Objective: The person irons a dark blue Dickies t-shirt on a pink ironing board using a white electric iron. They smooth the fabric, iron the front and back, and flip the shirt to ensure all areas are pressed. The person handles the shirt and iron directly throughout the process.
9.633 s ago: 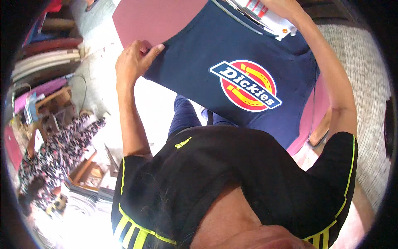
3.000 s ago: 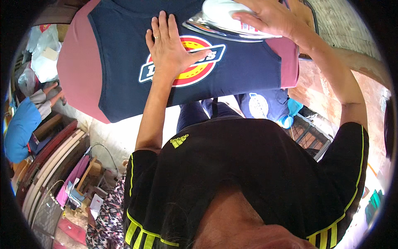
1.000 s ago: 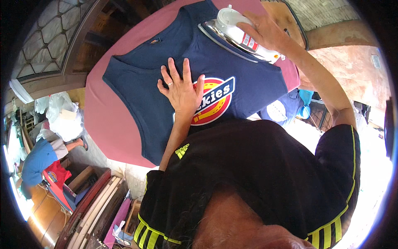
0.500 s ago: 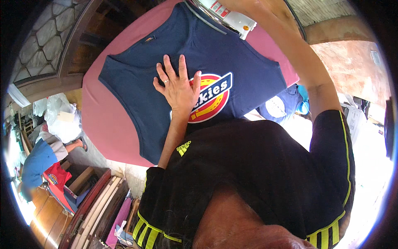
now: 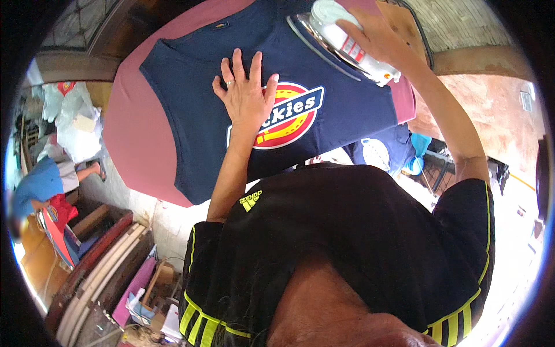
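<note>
Pressing left hand [image 5: 247, 95], fingers spread, flat on navy shirt [image 5: 191, 115] mid-board; gripping white iron [image 5: 347, 40] with right hand [image 5: 376, 37], fingers wrapped, near ironing board's [image 5: 130, 127] far right edge.

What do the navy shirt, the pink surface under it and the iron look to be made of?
Navy shirt: soft matte knit, likely cotton, lying limp under the left hand; its printed emblem looks smoother. Pink surface: matte fabric cover, probably padded. Iron, gripped by the right hand: glossy white plastic body, shiny metal soleplate edge.

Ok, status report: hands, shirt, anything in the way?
Left hand flat on navy shirt, fingers spread. Right hand gripping iron at shirt's upper edge. Nothing else on pink board.
</note>
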`<state>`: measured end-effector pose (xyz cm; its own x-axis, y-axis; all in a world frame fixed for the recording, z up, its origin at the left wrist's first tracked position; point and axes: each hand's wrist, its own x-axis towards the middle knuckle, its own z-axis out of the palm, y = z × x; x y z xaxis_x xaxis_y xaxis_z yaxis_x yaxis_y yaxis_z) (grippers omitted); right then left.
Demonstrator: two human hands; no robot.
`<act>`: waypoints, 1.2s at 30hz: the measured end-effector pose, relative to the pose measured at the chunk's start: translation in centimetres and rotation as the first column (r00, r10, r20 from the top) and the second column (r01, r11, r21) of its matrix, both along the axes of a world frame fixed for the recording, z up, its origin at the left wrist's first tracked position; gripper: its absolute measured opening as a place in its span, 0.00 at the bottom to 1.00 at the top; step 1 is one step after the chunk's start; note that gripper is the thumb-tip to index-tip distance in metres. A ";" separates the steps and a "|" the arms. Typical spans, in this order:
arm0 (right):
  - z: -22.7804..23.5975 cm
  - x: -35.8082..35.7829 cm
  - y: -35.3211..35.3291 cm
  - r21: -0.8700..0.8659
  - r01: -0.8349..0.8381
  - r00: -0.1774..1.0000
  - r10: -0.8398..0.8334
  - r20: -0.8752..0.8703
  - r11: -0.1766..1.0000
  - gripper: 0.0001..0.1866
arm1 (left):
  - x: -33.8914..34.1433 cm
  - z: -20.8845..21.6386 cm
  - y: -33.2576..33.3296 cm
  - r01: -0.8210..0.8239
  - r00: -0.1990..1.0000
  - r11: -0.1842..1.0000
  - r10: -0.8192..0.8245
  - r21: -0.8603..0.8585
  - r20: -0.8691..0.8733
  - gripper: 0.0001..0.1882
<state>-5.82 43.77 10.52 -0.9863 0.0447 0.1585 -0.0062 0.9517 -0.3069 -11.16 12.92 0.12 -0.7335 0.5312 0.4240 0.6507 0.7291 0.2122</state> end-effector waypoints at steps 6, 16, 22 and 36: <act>0.7 0.1 -1.0 -0.076 -0.260 0.963 0.265 0.057 0.963 0.22 | -0.2 -0.8 -0.4 -0.038 0.999 0.999 0.037 -0.018 -0.004 0.29; 4.6 -1.5 -0.1 0.074 -0.165 0.934 0.132 0.332 0.983 0.22 | 0.4 -1.1 -0.4 -0.064 0.998 0.998 0.065 0.015 -0.028 0.28; 3.1 -4.5 0.9 -0.130 -0.384 0.845 0.405 0.350 0.914 0.21 | 0.2 -1.1 0.0 -0.058 0.998 0.998 0.059 0.006 -0.029 0.28; 2.1 0.6 2.3 -0.044 -0.088 0.992 0.091 0.090 0.995 0.18 | 0.3 -0.4 -0.2 -0.067 0.998 0.997 0.067 -0.031 0.003 0.29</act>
